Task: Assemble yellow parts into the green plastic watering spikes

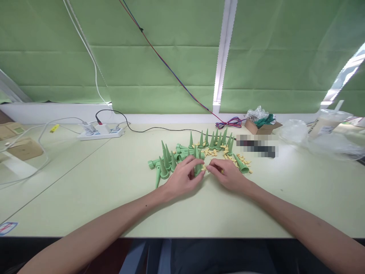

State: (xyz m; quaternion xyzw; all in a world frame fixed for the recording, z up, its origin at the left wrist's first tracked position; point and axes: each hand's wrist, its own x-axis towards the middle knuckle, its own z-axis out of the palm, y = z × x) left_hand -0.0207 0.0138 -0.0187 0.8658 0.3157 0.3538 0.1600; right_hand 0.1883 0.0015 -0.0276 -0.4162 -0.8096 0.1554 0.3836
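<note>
My left hand [184,177] is closed around a green plastic cone spike [197,167], thumb and forefinger curled about it. At its fingertips, between the two hands, is a small yellow plastic piece [203,167]. The pinched fingers of my right hand [228,174] meet that yellow piece from the right; another bit of yellow shows under the curled fingers. Just beyond the hands, several green spikes [211,142] stand upright in an arc, and others [157,177] lie on their sides at the left. Loose yellow pieces [210,153] are scattered among them.
A lying green spike [242,164] is right of my right hand. Behind are a power strip [99,132], a black cable [159,128], coiled red and blue wires [229,123] and a small cardboard box [261,127]. A drink cup [325,123] stands at the far right.
</note>
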